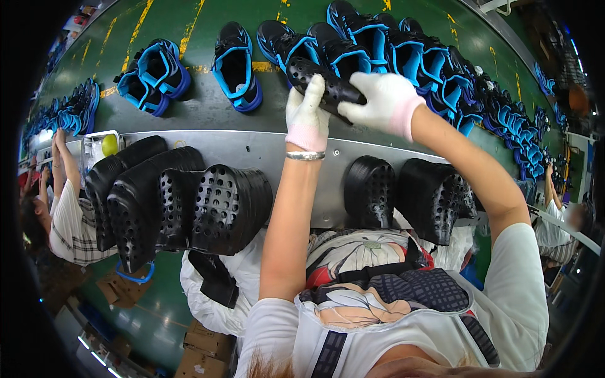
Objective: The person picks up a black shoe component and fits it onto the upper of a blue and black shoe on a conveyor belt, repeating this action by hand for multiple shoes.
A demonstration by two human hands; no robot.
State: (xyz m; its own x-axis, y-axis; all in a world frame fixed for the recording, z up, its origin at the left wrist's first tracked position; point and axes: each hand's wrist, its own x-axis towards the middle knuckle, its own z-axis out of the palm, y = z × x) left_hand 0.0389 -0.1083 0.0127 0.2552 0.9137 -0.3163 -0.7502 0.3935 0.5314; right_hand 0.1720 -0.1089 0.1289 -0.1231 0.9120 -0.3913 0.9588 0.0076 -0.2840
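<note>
Both my hands wear white gloves with pink cuffs and are raised over the green work surface. A black perforated plastic shoe insert is held between them, tilted, its holed toe part at the left. My left hand grips the holed part with the thumb up along it. At the narrower end my right hand has its fingers closed around the insert. Just beyond the hands stand black sports shoes with bright blue linings. A single shoe stands left of them, and a pair farther left.
Stacks of black perforated inserts lean along the metal ledge, some left and some right of my left forearm. Many more shoes crowd the right side. Co-workers sit at both sides. Cardboard boxes stand on the floor.
</note>
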